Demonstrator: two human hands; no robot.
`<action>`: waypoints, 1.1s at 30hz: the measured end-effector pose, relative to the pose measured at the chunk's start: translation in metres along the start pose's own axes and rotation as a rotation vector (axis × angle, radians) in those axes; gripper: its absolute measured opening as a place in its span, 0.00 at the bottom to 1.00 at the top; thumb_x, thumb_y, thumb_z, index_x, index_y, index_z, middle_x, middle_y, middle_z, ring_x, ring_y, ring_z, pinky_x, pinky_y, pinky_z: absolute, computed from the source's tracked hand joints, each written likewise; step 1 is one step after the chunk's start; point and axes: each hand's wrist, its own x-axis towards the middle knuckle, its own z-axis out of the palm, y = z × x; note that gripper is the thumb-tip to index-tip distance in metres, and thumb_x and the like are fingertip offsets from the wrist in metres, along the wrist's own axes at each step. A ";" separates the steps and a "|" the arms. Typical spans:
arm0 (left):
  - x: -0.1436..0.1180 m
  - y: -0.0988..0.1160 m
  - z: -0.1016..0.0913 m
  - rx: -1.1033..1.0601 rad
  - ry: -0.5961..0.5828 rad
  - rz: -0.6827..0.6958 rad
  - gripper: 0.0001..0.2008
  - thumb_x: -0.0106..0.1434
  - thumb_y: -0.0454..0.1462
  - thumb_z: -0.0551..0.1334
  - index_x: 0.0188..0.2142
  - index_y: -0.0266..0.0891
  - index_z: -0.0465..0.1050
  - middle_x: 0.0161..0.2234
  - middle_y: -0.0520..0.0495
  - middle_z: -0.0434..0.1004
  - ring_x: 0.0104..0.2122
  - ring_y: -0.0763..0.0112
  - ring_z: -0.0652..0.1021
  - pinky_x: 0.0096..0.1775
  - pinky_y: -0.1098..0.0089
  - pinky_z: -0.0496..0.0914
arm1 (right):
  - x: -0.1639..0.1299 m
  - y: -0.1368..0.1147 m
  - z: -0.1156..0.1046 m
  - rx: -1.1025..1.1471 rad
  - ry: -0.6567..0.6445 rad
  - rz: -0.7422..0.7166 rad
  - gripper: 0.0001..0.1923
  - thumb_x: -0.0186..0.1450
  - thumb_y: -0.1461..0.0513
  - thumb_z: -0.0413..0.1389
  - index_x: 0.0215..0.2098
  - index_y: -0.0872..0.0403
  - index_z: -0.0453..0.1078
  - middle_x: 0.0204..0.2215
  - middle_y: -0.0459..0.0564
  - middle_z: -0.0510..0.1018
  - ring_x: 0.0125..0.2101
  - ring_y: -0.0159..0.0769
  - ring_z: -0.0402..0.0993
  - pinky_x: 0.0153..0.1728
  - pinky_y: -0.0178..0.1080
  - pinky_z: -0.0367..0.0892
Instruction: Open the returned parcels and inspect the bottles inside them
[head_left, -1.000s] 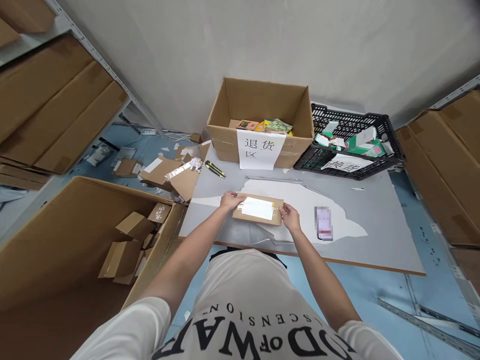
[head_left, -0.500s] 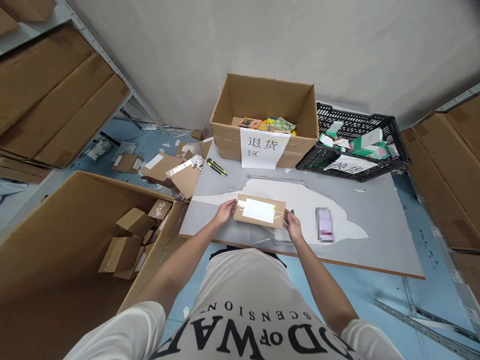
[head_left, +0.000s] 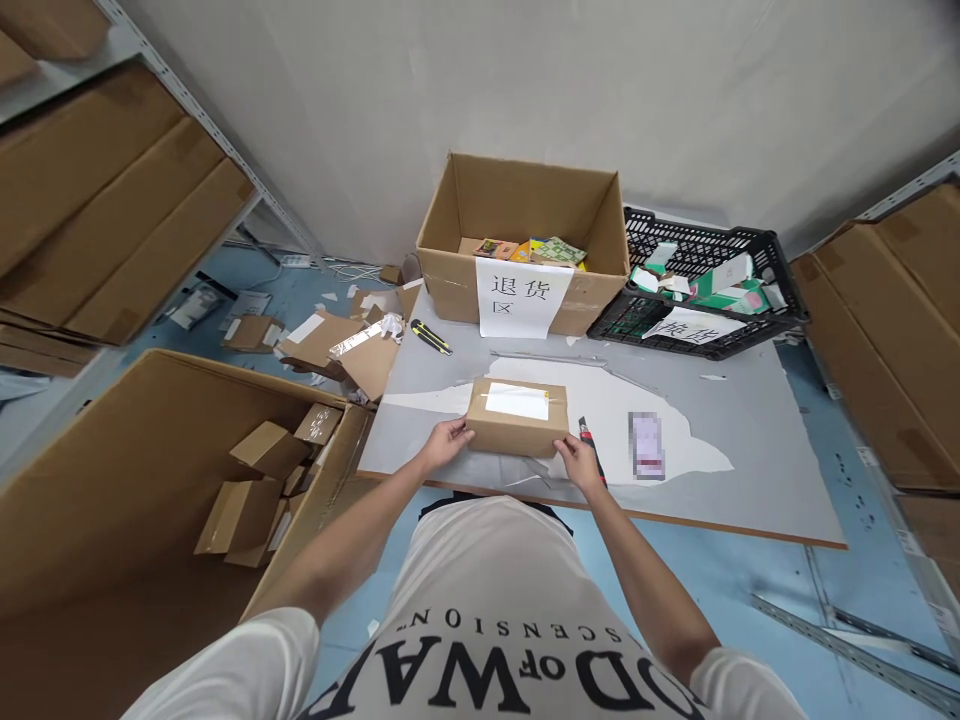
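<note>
Pinching an oblong brown carton (head_left: pixel 517 437), white label (head_left: pixel 517 401) uppermost, are both hands (head_left: pixel 445 444) (head_left: pixel 580 463), at its near corners.

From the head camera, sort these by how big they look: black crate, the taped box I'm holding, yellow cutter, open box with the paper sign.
Largest to smallest:
1. Open box
2. Black crate, wide but lower
3. Taped box
4. Yellow cutter

left grip (head_left: pixel 445 443): pinching | right grip (head_left: pixel 580 463): pinching | forearms (head_left: pixel 371 520): extended forward, well apart
</note>
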 end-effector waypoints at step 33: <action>0.011 -0.023 0.024 -0.173 0.146 -0.117 0.48 0.42 0.52 0.72 0.59 0.36 0.62 0.59 0.39 0.65 0.58 0.51 0.66 0.59 0.53 0.61 | 0.024 0.009 -0.001 -0.103 0.032 0.226 0.22 0.59 0.49 0.56 0.45 0.53 0.74 0.40 0.54 0.81 0.41 0.45 0.78 0.43 0.46 0.72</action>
